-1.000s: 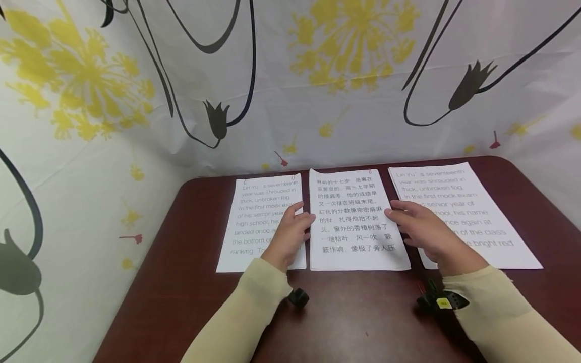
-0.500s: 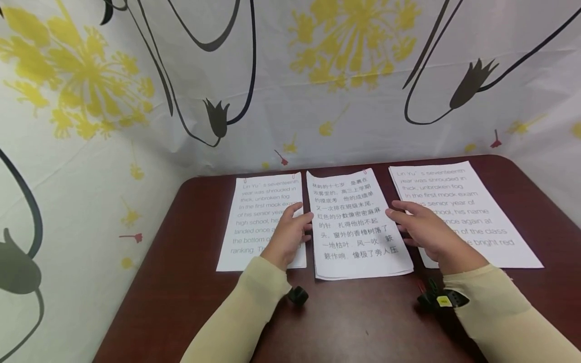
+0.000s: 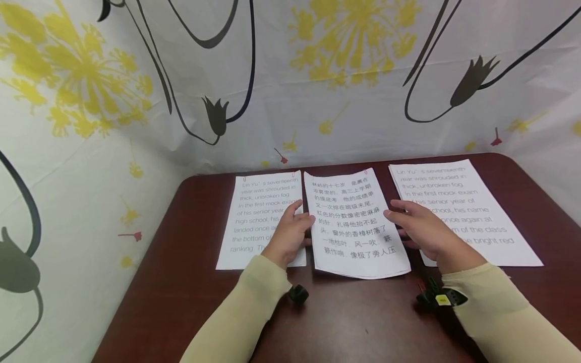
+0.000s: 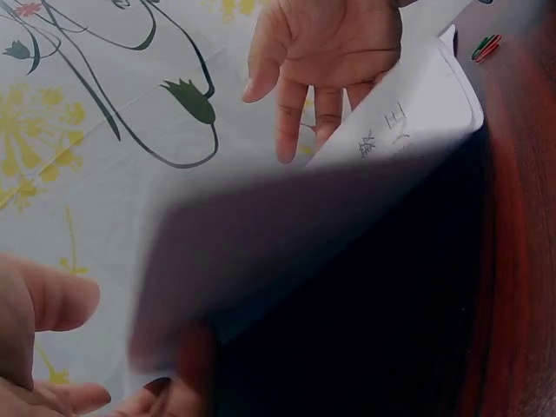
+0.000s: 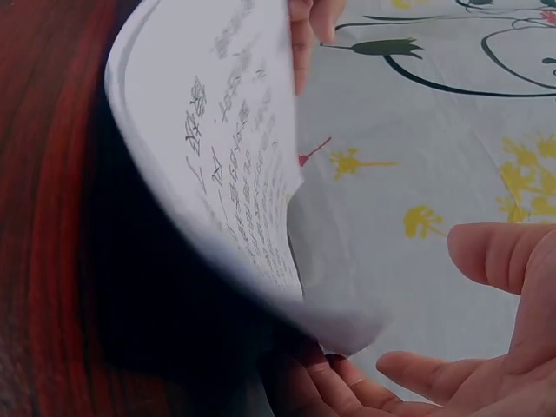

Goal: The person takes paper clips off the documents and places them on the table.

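A thin stack of white sheets [image 3: 351, 222] with printed Chinese text hangs between both hands, bowed, its near edge raised off the table with a dark shadow below. A pink paper clip [image 3: 365, 172] sits at its top right corner. At the left edge, my left hand [image 3: 290, 232] has its fingers beside and under the sheets, thumb spread away in the left wrist view. My right hand [image 3: 424, 229] mirrors it at the right edge; in the right wrist view its fingers [image 5: 347, 391] reach beneath the paper while its thumb stands apart.
English-text sheets [image 3: 260, 212] with two clips lie on the left, partly behind the left hand. Another English set [image 3: 454, 196] lies on the right under the right forearm side. Loose red and green paper clips [image 4: 486, 48] rest on the brown table [image 3: 340, 322]. Patterned cloth [image 3: 272, 101] hangs behind.
The middle stack has shifted, tilted slightly and come up off the table, its near edge now curved and closer to me. Both hands stay in almost the same places.
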### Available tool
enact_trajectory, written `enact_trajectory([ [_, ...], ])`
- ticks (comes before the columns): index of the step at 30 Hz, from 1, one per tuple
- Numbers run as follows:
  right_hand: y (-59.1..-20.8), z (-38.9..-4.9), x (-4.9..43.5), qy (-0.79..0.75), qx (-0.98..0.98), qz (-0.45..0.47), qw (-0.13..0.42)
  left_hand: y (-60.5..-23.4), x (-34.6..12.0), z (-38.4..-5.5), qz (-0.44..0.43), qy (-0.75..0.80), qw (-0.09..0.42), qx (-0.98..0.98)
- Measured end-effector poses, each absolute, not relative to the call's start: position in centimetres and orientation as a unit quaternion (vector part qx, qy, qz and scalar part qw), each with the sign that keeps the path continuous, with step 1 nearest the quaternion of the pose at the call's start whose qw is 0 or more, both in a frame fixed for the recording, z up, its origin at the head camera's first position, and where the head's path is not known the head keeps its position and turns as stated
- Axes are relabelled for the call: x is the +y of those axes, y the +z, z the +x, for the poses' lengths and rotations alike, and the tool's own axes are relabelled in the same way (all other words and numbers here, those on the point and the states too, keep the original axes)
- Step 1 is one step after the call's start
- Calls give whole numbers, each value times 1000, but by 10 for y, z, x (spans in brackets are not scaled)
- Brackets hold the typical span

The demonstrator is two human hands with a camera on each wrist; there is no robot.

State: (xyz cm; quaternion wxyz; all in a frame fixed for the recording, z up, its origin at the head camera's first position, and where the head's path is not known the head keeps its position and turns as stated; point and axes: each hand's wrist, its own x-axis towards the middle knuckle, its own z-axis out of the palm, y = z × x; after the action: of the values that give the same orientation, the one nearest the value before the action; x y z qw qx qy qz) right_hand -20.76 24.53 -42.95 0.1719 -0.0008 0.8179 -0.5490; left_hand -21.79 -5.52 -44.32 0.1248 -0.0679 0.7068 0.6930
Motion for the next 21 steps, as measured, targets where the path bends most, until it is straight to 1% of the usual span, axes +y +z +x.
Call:
enact_trajectory([
  [9,-429,-207,244,-549,819,-15,169,-447,-55,-219,-55,692,133,707],
  [21,-429,-207,246,-570,804,-31,164,-446,-54,-217,-43,669,111,734],
])
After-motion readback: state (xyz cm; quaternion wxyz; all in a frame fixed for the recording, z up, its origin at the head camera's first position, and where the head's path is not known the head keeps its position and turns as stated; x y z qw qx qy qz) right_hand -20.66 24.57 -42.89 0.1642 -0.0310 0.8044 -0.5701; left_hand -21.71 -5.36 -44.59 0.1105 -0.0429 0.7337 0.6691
